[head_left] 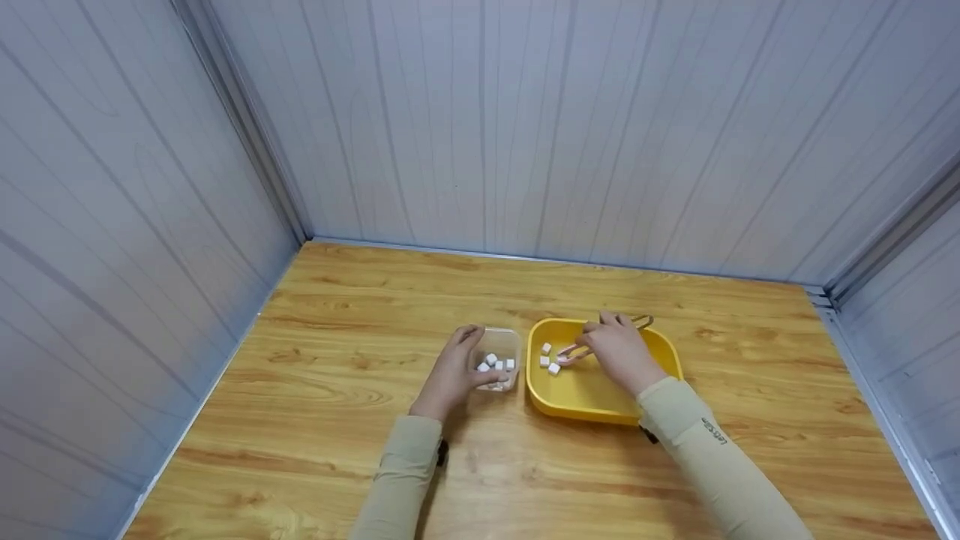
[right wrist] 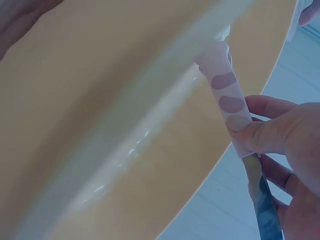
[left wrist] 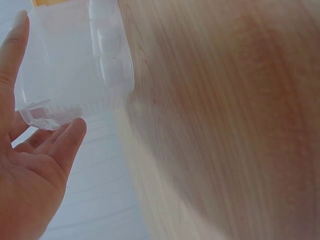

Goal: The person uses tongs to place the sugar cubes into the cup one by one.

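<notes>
My left hand (head_left: 448,375) grips a small clear plastic box (head_left: 501,333) between thumb and fingers. Inside that box lie several small white cubes (head_left: 491,359). The left wrist view shows the box's clear wall (left wrist: 65,60), with fingertips at its lower edge. Over the yellow basin (head_left: 585,412), my right hand (head_left: 619,351) holds tongs (head_left: 576,354) with pink tips pointing left and down. At those tips is a white cube (head_left: 562,360); whether they pinch it I cannot tell. Three more cubes (head_left: 545,361) sit in the basin's left part.
Basin and box stand side by side on a wood-grain table (head_left: 360,322), a narrow gap between their rims. Pale panel walls rise behind the table (head_left: 480,150), at the left (head_left: 112,225) and at the right (head_left: 922,300).
</notes>
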A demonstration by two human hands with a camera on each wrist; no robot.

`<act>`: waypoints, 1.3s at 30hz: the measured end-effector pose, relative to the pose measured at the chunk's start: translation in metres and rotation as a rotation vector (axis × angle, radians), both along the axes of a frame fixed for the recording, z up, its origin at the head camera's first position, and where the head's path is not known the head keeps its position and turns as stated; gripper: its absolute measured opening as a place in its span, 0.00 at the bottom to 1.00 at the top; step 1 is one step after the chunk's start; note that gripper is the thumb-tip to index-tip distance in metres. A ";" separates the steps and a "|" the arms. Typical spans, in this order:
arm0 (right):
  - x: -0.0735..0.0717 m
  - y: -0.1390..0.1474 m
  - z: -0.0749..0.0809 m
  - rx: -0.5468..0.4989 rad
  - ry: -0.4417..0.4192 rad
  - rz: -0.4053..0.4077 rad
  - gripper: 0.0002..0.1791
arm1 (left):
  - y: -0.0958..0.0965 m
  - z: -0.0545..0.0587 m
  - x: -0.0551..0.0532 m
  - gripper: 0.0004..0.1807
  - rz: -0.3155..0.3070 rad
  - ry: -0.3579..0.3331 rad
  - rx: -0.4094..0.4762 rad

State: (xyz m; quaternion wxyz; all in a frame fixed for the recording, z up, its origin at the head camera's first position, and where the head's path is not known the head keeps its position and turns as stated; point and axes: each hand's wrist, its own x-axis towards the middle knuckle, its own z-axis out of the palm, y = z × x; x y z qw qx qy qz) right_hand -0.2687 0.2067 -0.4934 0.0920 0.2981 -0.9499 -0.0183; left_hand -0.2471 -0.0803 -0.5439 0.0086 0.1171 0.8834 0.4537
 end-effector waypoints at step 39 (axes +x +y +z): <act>0.033 0.014 0.029 -0.062 0.043 0.013 0.20 | 0.000 0.001 0.000 0.51 -0.007 0.004 0.003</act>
